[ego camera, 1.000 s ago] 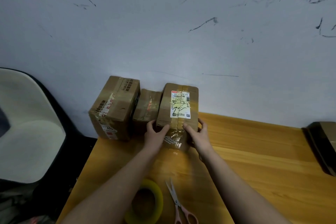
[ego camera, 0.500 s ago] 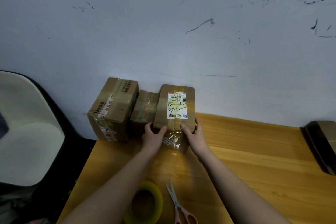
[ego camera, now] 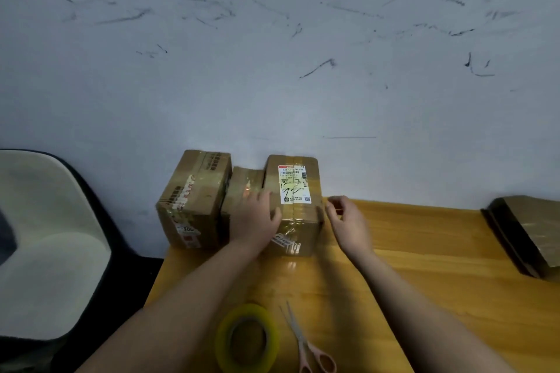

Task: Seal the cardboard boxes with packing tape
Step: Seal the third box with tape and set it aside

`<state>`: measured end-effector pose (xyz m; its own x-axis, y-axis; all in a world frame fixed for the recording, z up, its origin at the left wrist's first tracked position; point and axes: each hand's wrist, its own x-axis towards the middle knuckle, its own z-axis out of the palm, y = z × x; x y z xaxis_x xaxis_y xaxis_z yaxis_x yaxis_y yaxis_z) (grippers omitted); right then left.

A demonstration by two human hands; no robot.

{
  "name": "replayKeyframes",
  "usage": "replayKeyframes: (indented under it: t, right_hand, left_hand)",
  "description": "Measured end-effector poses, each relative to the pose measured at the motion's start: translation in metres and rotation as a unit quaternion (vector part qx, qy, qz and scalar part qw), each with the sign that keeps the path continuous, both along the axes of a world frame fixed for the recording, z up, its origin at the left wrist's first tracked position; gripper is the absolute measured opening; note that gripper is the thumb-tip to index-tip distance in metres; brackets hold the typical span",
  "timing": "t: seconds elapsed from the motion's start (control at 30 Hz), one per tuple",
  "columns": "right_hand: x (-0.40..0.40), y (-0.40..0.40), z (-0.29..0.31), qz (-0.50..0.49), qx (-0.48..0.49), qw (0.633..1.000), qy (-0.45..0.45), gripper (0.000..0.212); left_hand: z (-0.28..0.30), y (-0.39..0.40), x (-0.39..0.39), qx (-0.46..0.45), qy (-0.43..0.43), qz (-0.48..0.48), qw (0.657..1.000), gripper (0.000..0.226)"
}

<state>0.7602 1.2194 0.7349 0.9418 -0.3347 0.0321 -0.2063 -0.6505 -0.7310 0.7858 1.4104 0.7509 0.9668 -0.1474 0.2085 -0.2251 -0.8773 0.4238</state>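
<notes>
Against the wall, the taped, labelled box (ego camera: 292, 206) has left fingers (ego camera: 266, 200) flat on it, right fingers (ego camera: 338, 204) loosely curled, empty.

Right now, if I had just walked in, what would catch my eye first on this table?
Three taped cardboard boxes stand in a row against the scuffed white wall, at the far edge of the wooden table. The left hand rests on the box with the white label, while the right hand hovers beside it. Nearer the person lie a yellow tape roll and pink-handled scissors.
</notes>
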Motion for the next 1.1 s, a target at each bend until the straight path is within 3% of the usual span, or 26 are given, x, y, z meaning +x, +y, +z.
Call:
replayKeyframes:
  t: [0.07, 0.2, 0.57, 0.83, 1.1]
  right_hand:
    - [-0.009, -0.017, 0.008, -0.012, -0.051, 0.998, 0.021, 0.023]
    - [-0.043, -0.056, 0.014, -0.064, -0.07, 0.994, 0.05, 0.019]
    - [-0.142, -0.174, 0.013, -0.14, -0.156, 0.97, 0.123, 0.022]
    - [-0.173, -0.304, 0.008, -0.12, -0.19, 0.964, 0.142, 0.024]
    - [-0.187, -0.425, -0.005, -0.037, -0.212, 0.958, 0.187, 0.027]
  left_hand:
    - [0.018, -0.002, 0.012, 0.065, 0.0, -0.032, 0.997, 0.022]
    - [0.039, -0.037, 0.031, 0.14, 0.022, -0.062, 0.988, 0.025]
    - [0.027, -0.18, -0.037, 0.125, 0.068, -0.189, 0.972, 0.029]
    - [0.017, -0.312, -0.08, 0.167, 0.087, -0.191, 0.963, 0.034]
    - [-0.003, -0.425, -0.135, 0.192, 0.139, -0.167, 0.957, 0.032]
